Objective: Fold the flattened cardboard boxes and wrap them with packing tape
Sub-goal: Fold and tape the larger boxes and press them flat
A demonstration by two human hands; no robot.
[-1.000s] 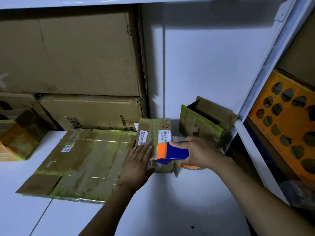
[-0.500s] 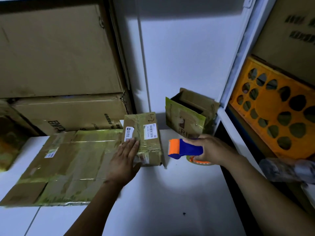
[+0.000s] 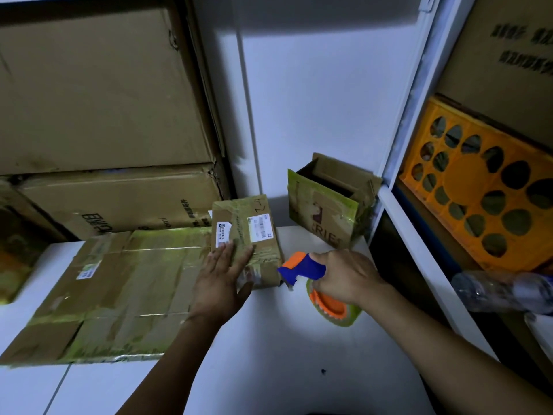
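A small folded cardboard box [image 3: 254, 226] with two white labels lies on the white surface [image 3: 269, 339]. My left hand [image 3: 223, 283] rests flat on its near end, fingers straight. My right hand [image 3: 347, 275] grips the blue and orange tape dispenser [image 3: 302, 269] just right of the box, its nose close to the box's right near corner. The tape roll [image 3: 332, 308] hangs below my hand. A large flattened box [image 3: 113, 295], streaked with tape, lies to the left, its edge under the small box.
An open small box [image 3: 329, 205] stands against the back wall on the right. Big stacked cartons [image 3: 98, 94] fill the left. A white shelf post [image 3: 410, 109] borders the right, with an orange crate [image 3: 490, 190] and a plastic bottle [image 3: 505, 292] beyond it.
The dispenser came off the top of the small box and moved to its right side, then a little lower. My left hand stayed on the box.
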